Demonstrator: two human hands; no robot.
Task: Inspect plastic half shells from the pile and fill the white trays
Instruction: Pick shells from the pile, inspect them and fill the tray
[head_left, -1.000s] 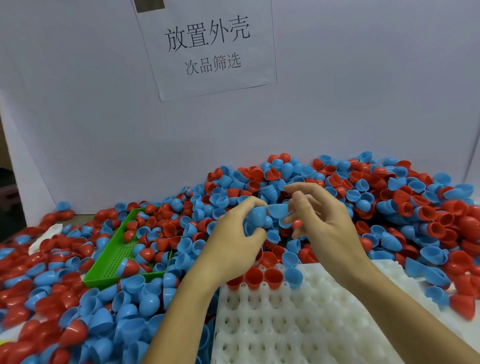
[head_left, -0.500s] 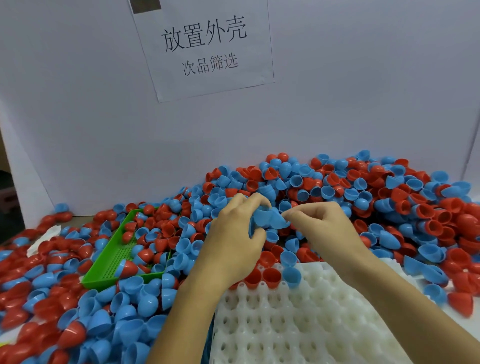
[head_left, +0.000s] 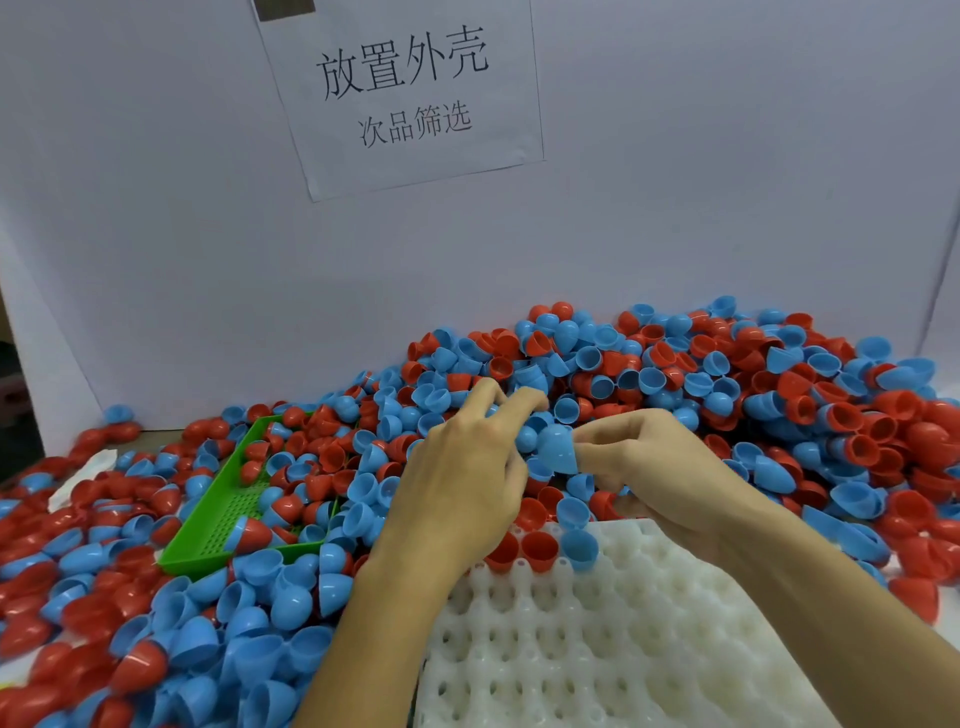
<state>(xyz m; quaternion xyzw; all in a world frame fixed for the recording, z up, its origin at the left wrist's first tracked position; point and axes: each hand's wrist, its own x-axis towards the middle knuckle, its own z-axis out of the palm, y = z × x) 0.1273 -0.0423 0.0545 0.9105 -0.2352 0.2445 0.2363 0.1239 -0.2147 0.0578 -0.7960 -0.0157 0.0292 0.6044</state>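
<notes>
A big pile of red and blue plastic half shells (head_left: 727, 395) covers the table against the white backboard. Above the pile's near edge, my right hand (head_left: 660, 467) pinches a blue half shell (head_left: 560, 451) by its rim. My left hand (head_left: 457, 488) is just left of it, with its fingers curled over a second blue half shell (head_left: 524, 439). In front of both hands lies the white tray (head_left: 623, 654). Its far row holds two red shells (head_left: 540, 548) and a blue one (head_left: 580, 550). My left wrist hides the tray's far left corner.
A green perforated tray (head_left: 218, 514) lies to the left, holding a few red and blue shells, with loose shells heaped around it. A paper sign (head_left: 410, 88) hangs on the backboard. More shells crowd the table's left front and right side.
My right hand's fingers have closed on a blue shell next to my left hand and drawn it slightly right. Both hands stay together over the tray's far edge.
</notes>
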